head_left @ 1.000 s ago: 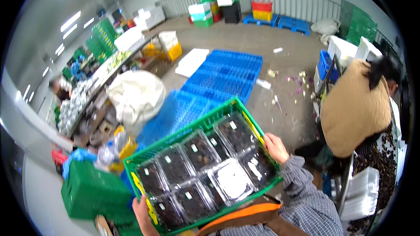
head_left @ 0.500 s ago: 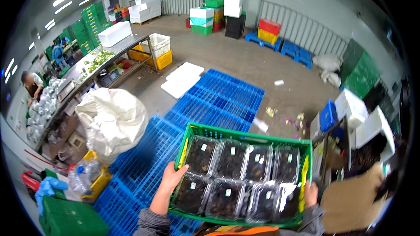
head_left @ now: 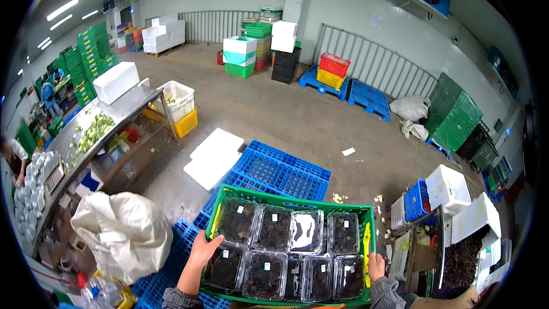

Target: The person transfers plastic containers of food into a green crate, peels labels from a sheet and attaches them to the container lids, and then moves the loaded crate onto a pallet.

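I hold a green plastic crate point(head_left: 286, 199) level at its two short ends. My left hand point(head_left: 201, 252) is closed over its left end, the thumb lying on the rim. At the yellow-marked right end, my right hand point(head_left: 376, 267) grips the rim, its fingers partly hidden. Several clear plastic boxes point(head_left: 265, 276) fill the crate in two rows, lids on, with dark brown, leafy-looking contents and small pale labels. Light glares off some lids. Blue plastic pallets point(head_left: 280, 167) lie on the floor below and beyond the crate.
A bulging white sack point(head_left: 121, 234) stands at the left, beside a metal worktable point(head_left: 123, 111) with green vegetable pieces. White foam sheets point(head_left: 213, 159) lie ahead. On the right are a foam box point(head_left: 448, 190) and a blue crate point(head_left: 416, 201). A co-worker is at the far left.
The view has tilted up and shifted right, showing more wall and ceiling units. The crate sits lower and further left in the picture, still in both my hands.
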The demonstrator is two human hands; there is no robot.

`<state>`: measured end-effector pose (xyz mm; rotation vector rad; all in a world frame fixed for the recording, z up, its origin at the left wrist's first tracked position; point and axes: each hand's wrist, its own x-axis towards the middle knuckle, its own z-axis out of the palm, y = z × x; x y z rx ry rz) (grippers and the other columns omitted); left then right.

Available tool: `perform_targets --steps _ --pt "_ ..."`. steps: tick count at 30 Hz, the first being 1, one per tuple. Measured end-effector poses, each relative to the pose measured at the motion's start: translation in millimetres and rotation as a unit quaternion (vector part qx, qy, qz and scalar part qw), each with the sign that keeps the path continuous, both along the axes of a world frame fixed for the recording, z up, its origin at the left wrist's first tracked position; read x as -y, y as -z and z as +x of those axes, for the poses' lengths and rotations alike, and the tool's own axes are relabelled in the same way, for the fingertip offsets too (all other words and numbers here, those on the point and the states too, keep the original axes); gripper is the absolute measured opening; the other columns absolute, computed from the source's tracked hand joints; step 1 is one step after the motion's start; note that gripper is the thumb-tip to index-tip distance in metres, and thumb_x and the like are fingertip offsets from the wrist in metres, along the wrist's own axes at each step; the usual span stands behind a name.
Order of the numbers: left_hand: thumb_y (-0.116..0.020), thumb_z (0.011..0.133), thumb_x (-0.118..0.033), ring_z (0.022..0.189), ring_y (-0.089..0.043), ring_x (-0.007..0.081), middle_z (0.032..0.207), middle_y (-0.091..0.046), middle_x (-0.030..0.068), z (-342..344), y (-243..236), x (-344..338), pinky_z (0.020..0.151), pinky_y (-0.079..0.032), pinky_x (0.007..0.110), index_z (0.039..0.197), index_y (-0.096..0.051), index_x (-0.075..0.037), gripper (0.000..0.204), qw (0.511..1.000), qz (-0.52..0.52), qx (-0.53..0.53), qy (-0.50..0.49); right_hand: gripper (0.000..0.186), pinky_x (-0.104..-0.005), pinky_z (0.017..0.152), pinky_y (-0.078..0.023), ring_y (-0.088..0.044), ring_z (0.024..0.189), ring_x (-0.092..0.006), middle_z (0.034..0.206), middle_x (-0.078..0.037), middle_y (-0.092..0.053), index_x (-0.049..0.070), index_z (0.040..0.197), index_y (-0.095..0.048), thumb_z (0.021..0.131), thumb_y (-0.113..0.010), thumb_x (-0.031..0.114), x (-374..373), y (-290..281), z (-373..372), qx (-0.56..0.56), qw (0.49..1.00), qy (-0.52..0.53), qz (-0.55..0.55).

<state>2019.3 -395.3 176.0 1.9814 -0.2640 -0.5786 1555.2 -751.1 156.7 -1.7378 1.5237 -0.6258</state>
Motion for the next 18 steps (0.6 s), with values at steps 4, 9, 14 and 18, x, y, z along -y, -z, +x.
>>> perform_targets --steps 4,9,14,18 --pt "-0.075 0.083 -0.032 0.08 -0.061 0.0183 0.089 -0.065 0.0114 125.1 -41.2 83.2 0.072 -0.05 0.036 0.108 -0.06 0.007 0.049 0.991 -0.084 0.09 0.044 0.048 -0.0317 0.051 -0.038 -0.048 0.055 -0.0135 0.062 -0.004 -0.05 -0.002 0.091 -0.062 0.102 -0.039 0.039 66.2 19.4 97.3 0.095 0.995 0.016 -0.017" --pt "-0.074 0.085 -0.03 0.088 -0.06 0.0166 0.096 -0.065 0.0124 252.9 -67.1 150.3 0.077 -0.05 0.032 0.114 -0.057 0.009 0.052 0.996 -0.05 0.049 0.057 0.037 -0.0277 0.048 -0.031 -0.039 0.052 -0.0069 0.061 0.002 -0.041 0.002 0.096 -0.06 0.102 -0.044 0.034 75.8 -9.6 215.5 0.141 0.985 0.054 0.08" --pt "-0.074 0.084 -0.03 0.089 -0.061 0.0171 0.099 -0.065 0.0139 334.8 -60.9 223.3 0.077 -0.05 0.032 0.116 -0.055 0.011 0.056 0.993 -0.055 0.033 0.098 0.024 -0.0349 0.082 -0.046 -0.059 0.09 -0.0201 0.096 -0.011 -0.064 -0.002 0.107 -0.061 0.092 -0.062 0.016 125.9 13.7 262.4 0.014 0.998 0.045 0.036" --pt "-0.074 0.084 -0.029 0.088 -0.062 0.0185 0.101 -0.065 0.016 391.3 -43.2 284.4 0.076 -0.051 0.032 0.118 -0.053 0.013 0.059 0.993 -0.019 0.015 0.118 0.022 -0.0328 0.08 -0.046 -0.058 0.088 -0.0172 0.095 -0.009 -0.064 -0.002 0.105 -0.061 0.091 -0.063 0.016 161.6 44.4 306.8 0.028 0.996 0.069 0.047"
